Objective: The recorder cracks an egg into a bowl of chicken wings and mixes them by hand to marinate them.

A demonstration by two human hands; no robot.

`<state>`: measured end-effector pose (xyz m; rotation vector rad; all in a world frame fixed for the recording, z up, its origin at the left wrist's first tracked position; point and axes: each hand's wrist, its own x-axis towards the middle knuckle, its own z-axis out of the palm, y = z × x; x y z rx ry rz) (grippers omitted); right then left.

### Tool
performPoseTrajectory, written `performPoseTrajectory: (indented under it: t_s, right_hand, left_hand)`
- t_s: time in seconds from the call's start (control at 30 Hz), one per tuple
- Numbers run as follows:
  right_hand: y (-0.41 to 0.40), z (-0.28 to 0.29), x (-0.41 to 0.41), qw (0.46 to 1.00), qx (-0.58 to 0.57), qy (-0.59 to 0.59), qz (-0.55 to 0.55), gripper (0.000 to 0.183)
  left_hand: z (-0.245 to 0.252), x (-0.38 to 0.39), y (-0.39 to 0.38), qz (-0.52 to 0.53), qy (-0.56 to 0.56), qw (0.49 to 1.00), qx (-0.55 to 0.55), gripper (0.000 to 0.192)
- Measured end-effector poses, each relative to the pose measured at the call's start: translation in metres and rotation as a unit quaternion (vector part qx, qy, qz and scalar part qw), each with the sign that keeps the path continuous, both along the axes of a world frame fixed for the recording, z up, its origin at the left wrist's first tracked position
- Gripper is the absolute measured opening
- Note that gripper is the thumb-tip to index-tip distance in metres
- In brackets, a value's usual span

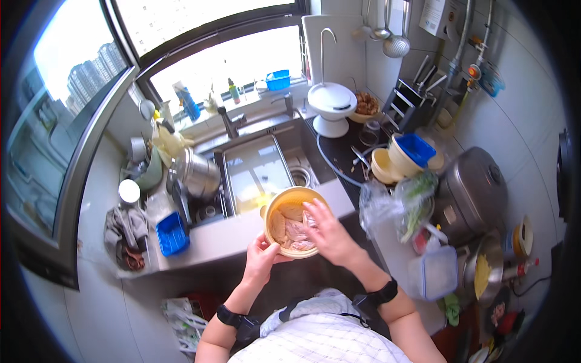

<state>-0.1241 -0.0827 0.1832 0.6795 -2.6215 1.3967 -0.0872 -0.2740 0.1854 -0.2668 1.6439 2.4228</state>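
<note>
A round yellow plastic basket (271,203), apparently perforated inside, is tilted in front of the sink with several pieces of raw chicken (294,229) in it. My left hand (262,256) grips its rim at the lower left, thumb on the edge. Over the basket's right side is my right hand (327,232), fingers apart and reaching in above the meat. Its fingertips are at a pale piece by the right wall; whether they touch it is hard to tell. My right palm hides part of the rim.
Beyond the basket, the steel sink (306,149) holds a rectangular tub of water (254,165). Left of it are a steel pot (199,170) and a blue basket (172,233). Bagged greens (415,199), a rice cooker (472,195) and a lidded plastic box (438,272) crowd the right counter.
</note>
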Motion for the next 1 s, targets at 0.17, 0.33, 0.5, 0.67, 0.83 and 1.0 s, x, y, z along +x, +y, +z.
performPoseTrajectory:
  t_s: [0.17, 0.33, 0.5, 0.67, 0.83, 1.0]
  right_hand:
    - [-0.053, -0.044, -0.09, 0.991, 0.114, -0.059, -0.042, 0.069]
    - [-0.087, -0.092, -0.172, 0.993, 0.025, 0.052, -0.102, 0.062]
    - [-0.105, -0.122, -0.232, 0.983, -0.069, -0.004, -0.167, 0.066]
    - [-0.115, -0.13, -0.257, 0.928, -0.32, -0.007, -0.191, 0.056]
    - [-0.121, -0.148, -0.267, 0.856, -0.485, -0.133, -0.12, 0.054]
    - [-0.118, -0.149, -0.258, 0.879, -0.442, -0.111, -0.139, 0.056]
  left_hand:
    - [0.0, -0.088, 0.008, 0.025, 0.075, 0.992, -0.097, 0.022]
    - [0.008, -0.169, 0.01, 0.008, 0.176, 0.913, -0.369, 0.009]
    - [0.017, -0.217, 0.022, -0.035, 0.335, 0.8, -0.497, 0.014]
    - [0.032, -0.237, 0.033, -0.08, 0.345, 0.763, -0.541, 0.013]
    - [0.026, -0.249, 0.035, -0.102, 0.376, 0.743, -0.545, 0.015]
    - [0.023, -0.249, 0.039, -0.111, 0.385, 0.719, -0.567, 0.014]
